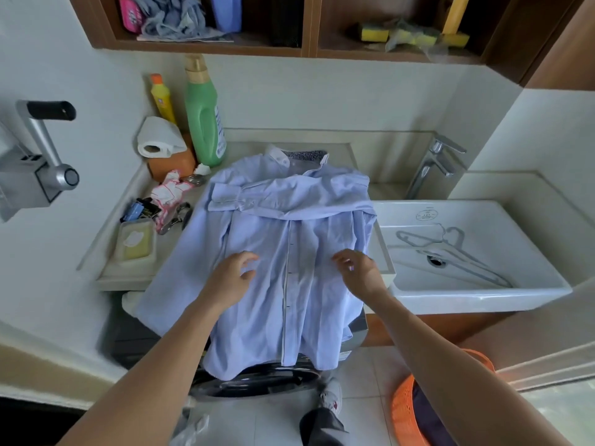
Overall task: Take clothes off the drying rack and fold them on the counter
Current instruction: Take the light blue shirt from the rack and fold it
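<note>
1. Your left hand (230, 278) hangs over the shirt (289, 239) with its fingers loosely curled, gripping nothing. Whether it touches the cloth I cannot tell.
2. Your right hand (359, 273) is level with it, just across the button strip. Its fingers are loosely bent too and hold nothing.
3. The shirt lies spread under both hands on the counter (128, 281), front up, with the button strip running between them.
4. The collar is at the far end, well beyond your fingertips. A sleeve is folded across the chest between the collar and your hands.
5. The hem hangs off the counter's near edge, below your wrists, in front of the washer (257, 381).
6. Right of your right hand is the sink (476, 297), with hangers (450, 249) lying in it and the tap (434, 165) beyond.
7. Beyond and left of your left hand, a green bottle (204, 123), a yellow bottle (162, 98) and a paper roll (157, 140) sit by the wall.
8. An orange basket (402, 413) sits on the floor under your right forearm.
</note>
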